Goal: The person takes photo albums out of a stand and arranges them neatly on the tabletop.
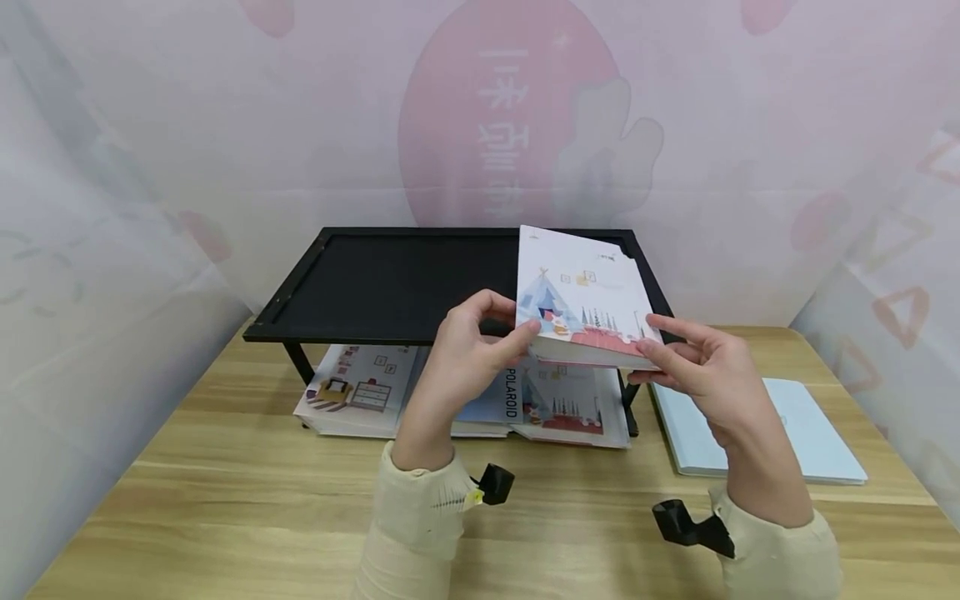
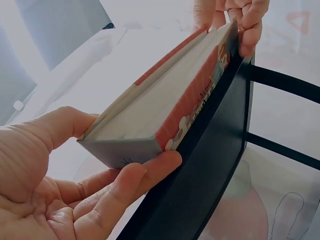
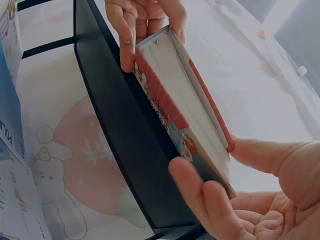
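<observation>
A thick white-covered book with a blue tent and a red strip printed on its cover is held above the front edge of a black rectangular metal shelf tray on thin legs, toward the tray's right end, with its far end tilted upward; its near left corner is pinched by the left hand, the thumb laid on one cover and the curled fingers on the other, as is seen from the left wrist; its near right corner is gripped by the right hand, thumb on one cover and fingers on the other, the page block showing between them in the right wrist view; both wrists are covered by cream knitted sleeves. The tray is carried by a light wooden bench, near its back edge; under the tray, on the bench, a row of flat illustrated books is laid, one being marked POLAROID; a pale blue closed notebook is laid flat toward the bench's right edge, just beside the tray's right legs.
</observation>
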A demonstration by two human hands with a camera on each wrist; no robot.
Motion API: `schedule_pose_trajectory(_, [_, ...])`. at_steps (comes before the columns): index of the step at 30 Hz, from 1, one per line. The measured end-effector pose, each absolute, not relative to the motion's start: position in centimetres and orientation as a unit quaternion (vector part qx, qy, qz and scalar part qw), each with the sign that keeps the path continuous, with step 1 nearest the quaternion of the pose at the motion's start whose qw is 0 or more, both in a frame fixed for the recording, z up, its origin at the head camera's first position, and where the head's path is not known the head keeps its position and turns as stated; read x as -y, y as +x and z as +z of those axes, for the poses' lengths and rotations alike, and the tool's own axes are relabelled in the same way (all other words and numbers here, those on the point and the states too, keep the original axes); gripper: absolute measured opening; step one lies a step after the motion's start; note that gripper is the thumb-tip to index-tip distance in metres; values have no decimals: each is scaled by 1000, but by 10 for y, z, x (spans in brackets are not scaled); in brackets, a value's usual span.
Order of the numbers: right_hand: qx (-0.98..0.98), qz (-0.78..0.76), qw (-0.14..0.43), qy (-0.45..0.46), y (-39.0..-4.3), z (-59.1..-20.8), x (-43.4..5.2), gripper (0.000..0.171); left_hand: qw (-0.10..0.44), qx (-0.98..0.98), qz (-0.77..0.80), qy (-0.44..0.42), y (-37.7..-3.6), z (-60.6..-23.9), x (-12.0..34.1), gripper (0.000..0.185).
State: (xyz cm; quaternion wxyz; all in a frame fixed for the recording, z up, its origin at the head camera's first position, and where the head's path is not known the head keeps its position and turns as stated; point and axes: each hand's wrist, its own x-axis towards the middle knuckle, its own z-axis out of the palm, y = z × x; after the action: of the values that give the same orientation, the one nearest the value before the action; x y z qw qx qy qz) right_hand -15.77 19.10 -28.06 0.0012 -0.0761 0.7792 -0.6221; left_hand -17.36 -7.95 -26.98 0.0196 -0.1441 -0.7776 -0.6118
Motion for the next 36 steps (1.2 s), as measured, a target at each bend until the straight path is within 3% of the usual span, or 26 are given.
schedule_pose_trajectory(14, [-715,-690,-37,-107,-156,-277,-184,61,44,778,-606,-163,-170,-265,83,29])
schedule_pose_trajectory(27, [-637,-756,-103,-111,-153,-278,-175,48,85,765,-614,-176,-164,-261,83,29])
schedule_pose_trajectory(36, [-630,-759,-122,-107,-153,-277,-170,57,91,759,-619,-181,-162,-259,84,28])
